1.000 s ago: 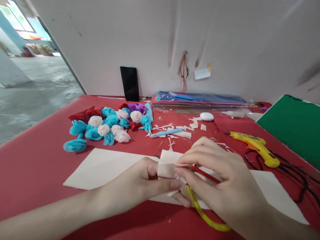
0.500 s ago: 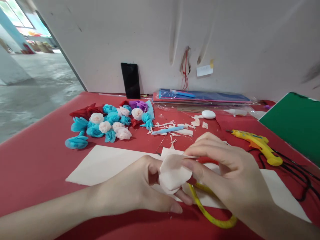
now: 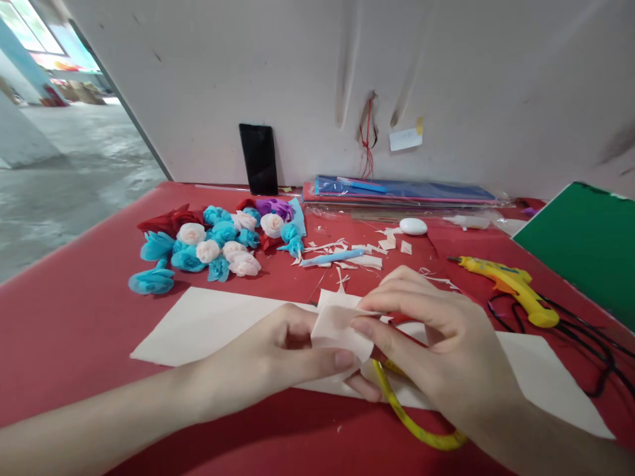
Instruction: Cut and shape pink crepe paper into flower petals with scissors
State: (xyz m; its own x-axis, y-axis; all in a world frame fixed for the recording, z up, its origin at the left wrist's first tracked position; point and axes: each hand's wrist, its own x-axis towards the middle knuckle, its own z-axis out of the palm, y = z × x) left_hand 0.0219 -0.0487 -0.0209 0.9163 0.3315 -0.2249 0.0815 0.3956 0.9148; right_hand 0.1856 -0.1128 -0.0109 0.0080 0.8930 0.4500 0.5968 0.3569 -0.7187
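In the head view, a red-covered desk (image 3: 84,324) runs back to a pale upright panel (image 3: 223,66), marked with streaks and dents, at its far edge. Past the desk's left edge lie a grey floor (image 3: 94,149), a pillar (image 3: 20,132) and, in the far corner of the room, a bright window (image 3: 30,26). A red string (image 3: 367,149) and a small white note (image 3: 405,139) hang on the panel, and a black phone (image 3: 258,160) leans against it from the far edge.

Along that edge, right of the phone, a clear plastic sleeve (image 3: 436,192) holds blue and pink sheets, with a blue pen (image 3: 362,185) lying on top. Nearer the far right corner is a small translucent bottle (image 3: 469,222); what is in it I cannot tell. A green board (image 3: 585,244) stands by the right edge, near a yellow glue gun (image 3: 510,284).

Blue, red, purple and cream paper flowers (image 3: 218,233) are heaped toward the far left corner, apart from pale scraps (image 3: 389,242) mid-desk.

Toward the near edge, above a long cream sheet (image 3: 198,327), is a small cream paper piece (image 3: 337,332) — the left hand (image 3: 262,360) has its grip closed around it, thumb across the front, while the right hand's (image 3: 441,337) grip pinches its upper right edge between thumb and forefinger, a yellow loop (image 3: 421,430) showing below that palm
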